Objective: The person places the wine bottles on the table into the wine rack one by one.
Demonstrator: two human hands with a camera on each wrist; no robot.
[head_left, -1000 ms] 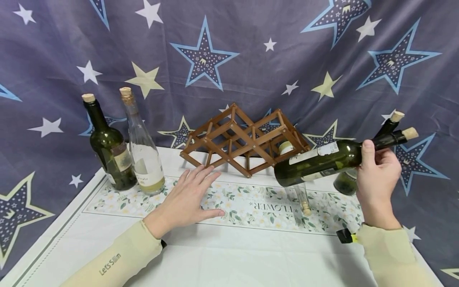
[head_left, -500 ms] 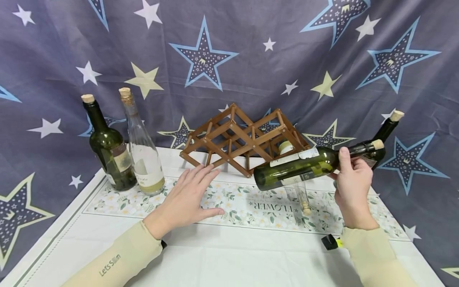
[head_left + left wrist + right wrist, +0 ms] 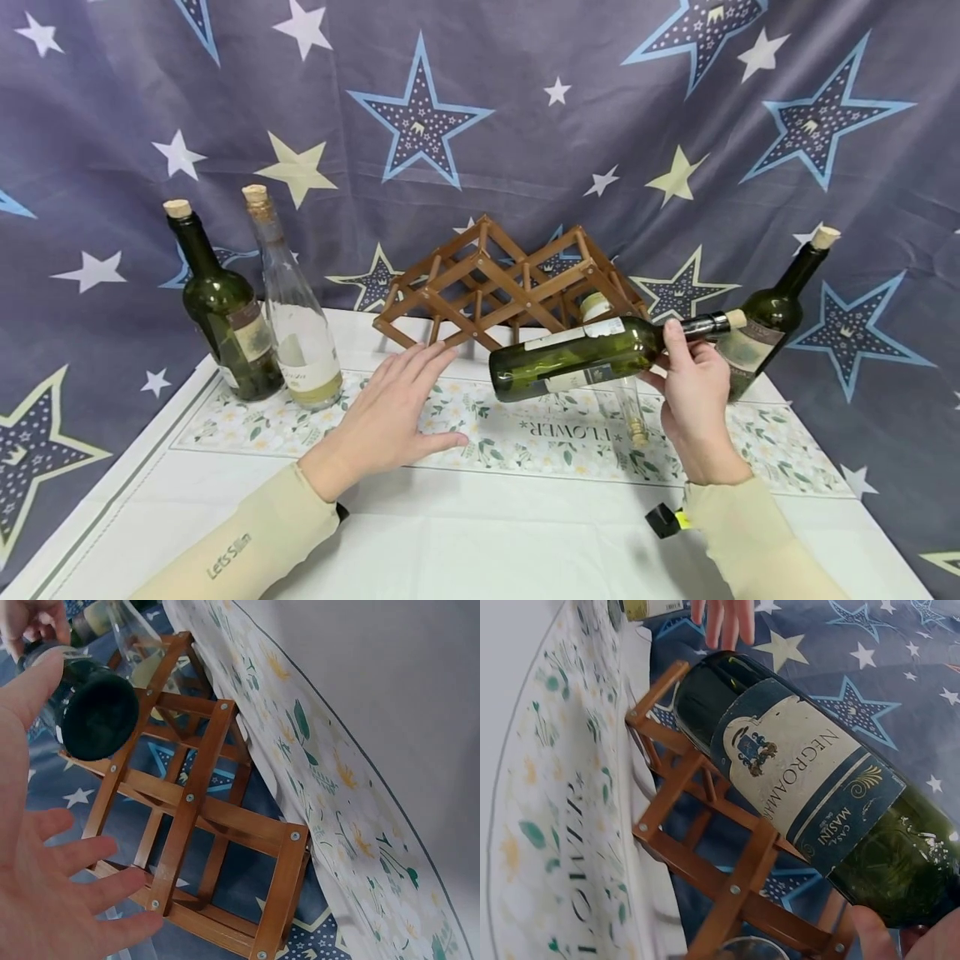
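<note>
My right hand [image 3: 697, 396] grips a corked green wine bottle [image 3: 573, 358] by its neck. The bottle lies nearly level, base to the left, in front of the wooden wine rack [image 3: 480, 261]. In the right wrist view its label [image 3: 795, 769] faces the camera. My left hand [image 3: 386, 421] is spread, fingers straight, by the rack's front left and holds nothing. From the left wrist, the bottle's dark base [image 3: 99, 716] shows beside the thumb. A clear bottle [image 3: 632, 408] sits in the rack's right part, neck towards me, partly hidden by the held bottle.
At the left stand a green corked bottle [image 3: 225, 317] and a clear corked bottle [image 3: 300, 333]. Another green bottle [image 3: 772, 312] stands at the right, behind my right hand. A floral runner [image 3: 510, 450] crosses the white table [image 3: 525, 542]; a star-patterned curtain [image 3: 510, 67] hangs behind.
My right hand has carried the green bottle leftwards, across the front of the rack, and it now lies closer to level. The left hand has stayed in place.
</note>
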